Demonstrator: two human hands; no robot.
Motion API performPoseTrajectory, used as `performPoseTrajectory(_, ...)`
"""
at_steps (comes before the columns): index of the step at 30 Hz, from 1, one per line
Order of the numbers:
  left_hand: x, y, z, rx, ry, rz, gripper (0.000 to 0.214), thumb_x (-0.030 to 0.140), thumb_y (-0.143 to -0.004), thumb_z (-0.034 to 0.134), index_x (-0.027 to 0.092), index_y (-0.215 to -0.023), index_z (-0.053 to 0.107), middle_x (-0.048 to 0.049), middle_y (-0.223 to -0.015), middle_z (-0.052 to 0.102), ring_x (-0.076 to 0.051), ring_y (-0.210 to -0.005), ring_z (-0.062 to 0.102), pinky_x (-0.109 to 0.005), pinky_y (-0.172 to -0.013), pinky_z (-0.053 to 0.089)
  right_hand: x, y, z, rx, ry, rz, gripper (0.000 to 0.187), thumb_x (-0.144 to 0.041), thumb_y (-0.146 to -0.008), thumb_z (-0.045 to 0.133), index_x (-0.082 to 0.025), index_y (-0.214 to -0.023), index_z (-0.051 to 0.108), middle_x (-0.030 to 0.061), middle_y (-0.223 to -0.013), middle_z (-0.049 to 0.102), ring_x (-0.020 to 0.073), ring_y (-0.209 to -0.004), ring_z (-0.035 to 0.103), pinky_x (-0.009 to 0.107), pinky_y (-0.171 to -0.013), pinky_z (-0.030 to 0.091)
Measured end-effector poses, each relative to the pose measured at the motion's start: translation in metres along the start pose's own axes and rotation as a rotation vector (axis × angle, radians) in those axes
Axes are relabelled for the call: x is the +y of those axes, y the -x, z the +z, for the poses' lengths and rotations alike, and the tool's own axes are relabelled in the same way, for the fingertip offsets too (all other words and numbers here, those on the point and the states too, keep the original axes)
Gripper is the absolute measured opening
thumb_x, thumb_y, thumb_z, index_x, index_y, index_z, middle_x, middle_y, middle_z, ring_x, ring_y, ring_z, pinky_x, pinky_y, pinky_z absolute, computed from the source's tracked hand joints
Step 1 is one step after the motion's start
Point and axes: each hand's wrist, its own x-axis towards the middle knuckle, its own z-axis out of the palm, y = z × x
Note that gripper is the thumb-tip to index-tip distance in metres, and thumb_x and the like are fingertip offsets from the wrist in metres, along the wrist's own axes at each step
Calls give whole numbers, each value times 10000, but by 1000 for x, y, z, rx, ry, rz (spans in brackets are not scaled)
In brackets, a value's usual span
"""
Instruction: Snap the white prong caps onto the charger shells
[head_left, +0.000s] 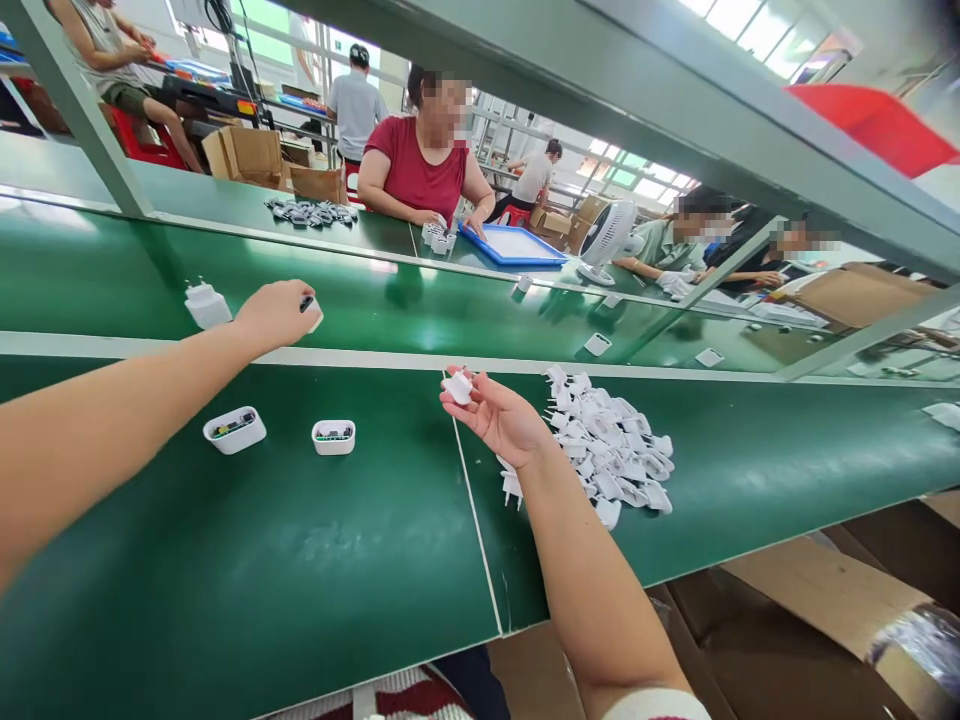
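Observation:
My left hand (276, 312) is stretched out over the far green strip, with its fingers closed on a white charger housing (315, 318) that has a dark spot on top. Beside it stands a white plug charger (208, 304) with its pins up. Palm up, my right hand (501, 412) holds a small white plug cover (458, 387) in its fingers. Two open charger housings (235, 430) with circuit boards inside lie on the near green table (315, 560). A heap of white plug covers (607, 445) is just right of my right hand.
A white rail (375, 358) divides the table from the far strip, where several white pieces (598, 344) lie. Metal frame bars (97, 110) cross above. A person in a red shirt (420, 165) works opposite at a blue tray (514, 246). Cardboard boxes (817, 590) stand below right.

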Motion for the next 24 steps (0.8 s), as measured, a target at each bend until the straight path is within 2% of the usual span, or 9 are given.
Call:
performPoseTrajectory(2, 31, 36, -16, 75, -28, 63, 509, 520, -857, 638, 204, -1255, 674, -109, -1204, 712, -371, -1113, 635, -481, -973, 492, -4, 5, 5, -68, -128, 25, 316, -414, -933, 722, -196, -1161, 748, 55, -1162, 762, 157, -1036, 751, 285, -1032, 602)
performPoseTrajectory(5, 78, 114, -26, 75, 65, 305, 465, 540, -937, 605, 298, -1333, 637, -44, -1223, 707, -305, -1055, 657, -434, -951, 534, -6, 11, 11, -134, -119, 39, 309, -323, -886, 788, -212, -1172, 750, 44, -1176, 772, 140, -1008, 752, 247, -980, 612)
performPoseTrajectory(7, 98, 166, -16, -4, 114, 497, 395, 471, -985, 591, 314, -1346, 615, -39, -1210, 715, -277, -1047, 668, -406, -963, 542, -6, 14, 15, -149, -97, 58, 303, -360, -892, 785, -216, -1157, 759, 61, -1217, 770, 151, -1018, 751, 256, -951, 619)
performPoseTrajectory(10, 107, 215, 17, -167, 83, 609, 337, 227, -1048, 464, 241, -1360, 589, -64, -1188, 722, -239, -1047, 671, -387, -968, 534, -2, 16, 19, -148, -28, 55, 288, -423, -907, 767, -221, -1111, 784, 73, -1238, 767, 154, -1039, 727, 237, -895, 612)
performPoseTrajectory(13, 100, 226, 50, -243, 65, 561, 338, 168, -1044, 418, 155, -1321, 612, -112, -1148, 726, -257, -1012, 668, -406, -901, 544, 3, 17, 23, -109, 91, 19, 249, -410, -880, 796, -228, -1049, 812, 44, -1231, 756, 82, -848, 658, 157, -710, 552)
performPoseTrajectory(16, 89, 220, 68, -251, 159, 435, 391, 251, -1045, 493, 134, -1413, 556, -129, -1208, 710, -277, -1086, 653, -431, -951, 542, 8, 18, 29, -39, 199, -12, 244, -399, -817, 849, -237, -997, 821, 18, -1124, 760, 41, -632, 507, 173, -559, 465)
performPoseTrajectory(19, 81, 217, 75, -244, 332, 288, 568, 422, -966, 679, 147, -1442, 535, -117, -1250, 690, -280, -1117, 641, -424, -976, 545, 14, 22, 38, 6, 305, -104, 225, -376, -798, 857, -250, -978, 805, 12, -1080, 766, 73, -657, 548, 225, -592, 502)
performPoseTrajectory(21, 76, 217, 77, -257, 409, 250, 481, 468, -923, 728, 165, -1287, 646, -95, -1186, 696, -272, -1078, 640, -406, -947, 547, 17, 29, 45, 0, 438, -184, 173, -344, -821, 834, -248, -960, 794, 17, -1057, 778, 108, -719, 606, 265, -651, 542)
performPoseTrajectory(24, 73, 216, 79, -265, 475, 235, 294, 440, -926, 710, 176, -1054, 718, -71, -1054, 694, -244, -975, 636, -362, -845, 541, 20, 42, 55, -101, 710, -285, 122, -277, -876, 782, -252, -995, 792, 18, -1012, 790, 152, -847, 678, 310, -775, 575)
